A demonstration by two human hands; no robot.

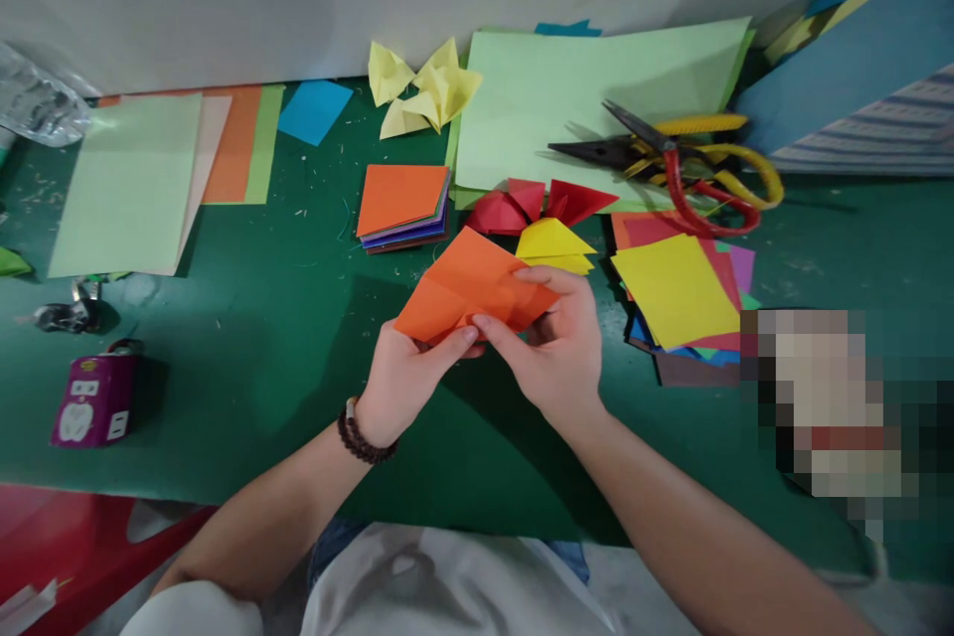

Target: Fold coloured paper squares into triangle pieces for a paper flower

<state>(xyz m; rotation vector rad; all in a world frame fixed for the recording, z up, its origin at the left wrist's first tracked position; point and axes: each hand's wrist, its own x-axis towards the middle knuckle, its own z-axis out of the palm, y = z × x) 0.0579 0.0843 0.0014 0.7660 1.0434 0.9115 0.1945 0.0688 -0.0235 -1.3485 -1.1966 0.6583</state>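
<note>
An orange sheet of paper (477,278) with crease lines is held above the green table, pinched along its near edge. My left hand (413,368) grips its left side, thumb on top and fingers mostly hidden beneath. On the right, my right hand (558,338) is closed on the same sheet, with its thumb at the near edge close to the left thumb and its forefinger on the upper face. Just beyond the sheet lie folded red paper pieces (503,211) and a folded yellow paper piece (553,240). A stack of small coloured paper squares (406,199) sits to the far left of it.
Scissors with red and yellow handles (675,184) and pliers (596,154) lie on pale green sheets (537,89). A yellow square (675,288) tops another pile at right. Pale yellow folded pieces (428,84) are by the wall. A purple box (93,399) stands left.
</note>
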